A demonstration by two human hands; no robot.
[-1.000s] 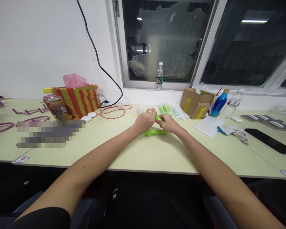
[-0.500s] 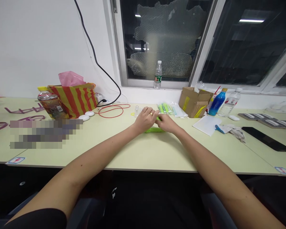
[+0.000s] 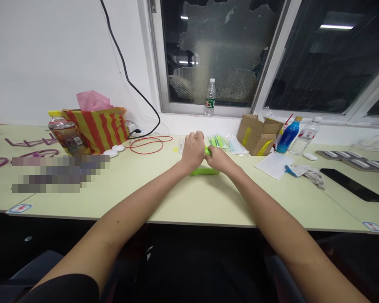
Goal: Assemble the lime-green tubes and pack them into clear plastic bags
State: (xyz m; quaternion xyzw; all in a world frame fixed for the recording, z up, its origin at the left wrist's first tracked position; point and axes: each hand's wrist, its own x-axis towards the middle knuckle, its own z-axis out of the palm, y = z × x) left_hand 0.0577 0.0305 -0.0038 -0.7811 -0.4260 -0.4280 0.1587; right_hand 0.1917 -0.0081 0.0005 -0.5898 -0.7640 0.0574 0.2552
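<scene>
My left hand [image 3: 193, 152] is closed in a raised fist above the middle of the table, its fingers curled round the near end of a bright green piece [image 3: 207, 150]. My right hand [image 3: 219, 160] is closed on the same piece from the right, thumb and fingers pressed together. Most of the piece is hidden by the hands, so its kind cannot be made out. Below them a long bright green object [image 3: 205, 171] lies on the table; whether the two are joined does not show. Just behind are a clear plastic item [image 3: 180, 146] and a small yellow ring [image 3: 175, 150].
Green items in clear packets [image 3: 219, 143] lie behind my hands, near a cardboard box [image 3: 255, 134]. Right of it stand a blue bottle [image 3: 289, 134] and a clear bottle [image 3: 305, 136]. A red cable [image 3: 147, 145] and a striped bag [image 3: 102, 130] are to the left.
My left hand has turned from lying over the right hand to a more upright fist, fingers higher. The green piece between the hands shows more. The view has shifted slightly.
</scene>
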